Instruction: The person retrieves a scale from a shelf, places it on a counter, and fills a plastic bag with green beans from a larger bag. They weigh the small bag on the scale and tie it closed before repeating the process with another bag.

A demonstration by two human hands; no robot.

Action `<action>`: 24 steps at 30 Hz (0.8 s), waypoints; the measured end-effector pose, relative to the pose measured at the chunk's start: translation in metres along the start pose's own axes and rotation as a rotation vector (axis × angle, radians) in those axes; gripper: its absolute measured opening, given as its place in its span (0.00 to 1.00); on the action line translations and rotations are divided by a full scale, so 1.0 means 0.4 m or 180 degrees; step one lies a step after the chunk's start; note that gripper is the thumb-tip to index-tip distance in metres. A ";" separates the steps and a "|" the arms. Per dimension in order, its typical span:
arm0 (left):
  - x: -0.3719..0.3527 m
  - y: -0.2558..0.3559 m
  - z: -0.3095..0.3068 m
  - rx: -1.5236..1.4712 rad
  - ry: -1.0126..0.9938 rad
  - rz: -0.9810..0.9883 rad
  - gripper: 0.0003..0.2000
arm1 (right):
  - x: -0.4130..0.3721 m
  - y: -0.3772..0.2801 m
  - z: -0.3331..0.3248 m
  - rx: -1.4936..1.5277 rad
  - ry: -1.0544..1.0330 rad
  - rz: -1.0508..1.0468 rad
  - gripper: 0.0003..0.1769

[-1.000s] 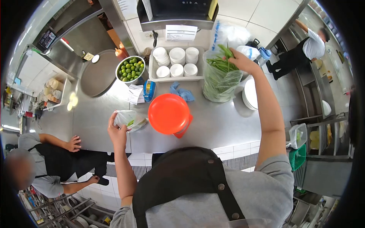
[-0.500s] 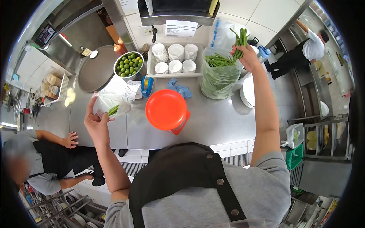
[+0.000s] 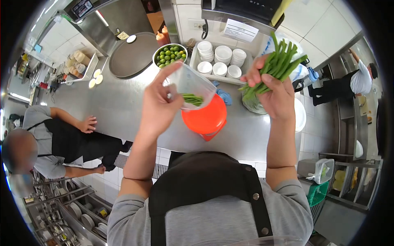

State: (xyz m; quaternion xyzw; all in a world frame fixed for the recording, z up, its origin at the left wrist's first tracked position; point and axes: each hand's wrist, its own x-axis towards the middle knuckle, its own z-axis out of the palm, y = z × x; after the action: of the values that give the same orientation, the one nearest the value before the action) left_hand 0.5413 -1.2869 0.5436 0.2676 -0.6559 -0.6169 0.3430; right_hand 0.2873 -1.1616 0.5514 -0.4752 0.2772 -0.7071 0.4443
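Observation:
My left hand (image 3: 160, 96) is closed on a small clear plastic bag (image 3: 200, 84), its mouth held apart by the fingers. Some cut green beans (image 3: 192, 99) lie in the bottom of it. In my right hand (image 3: 274, 90) is a bunch of long green beans (image 3: 283, 61), gripped by the fingers and fanning out upward. Below the small bag stands a kitchen scale with a round orange-red top (image 3: 205, 117); nothing lies on the part that shows. Behind my right hand, a large plastic bag of beans (image 3: 255, 105) is mostly hidden.
A white crate (image 3: 223, 78) holds stacked small bowls. Left of it are a bowl of limes (image 3: 170, 56) and a round brown tray (image 3: 131, 55). One person (image 3: 61, 139) is at the left; another (image 3: 349, 80) stands far right.
My right hand has brought the beans away from the large bag, nearer to me. My left hand has moved right with the small bag, now over the scale. The view has shifted.

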 end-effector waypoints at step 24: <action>0.030 -0.096 0.135 0.0027 -0.0346 -0.0170 0.28 | 0.133 0.136 0.069 -0.4791 -0.2754 0.3062 0.13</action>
State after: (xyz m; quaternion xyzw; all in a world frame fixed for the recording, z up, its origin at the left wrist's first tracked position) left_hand 0.4888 -1.2660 0.5068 0.2525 -0.6688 -0.6367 0.2891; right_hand 0.3243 -1.2327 0.5406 -0.6876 0.6311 0.1432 0.3293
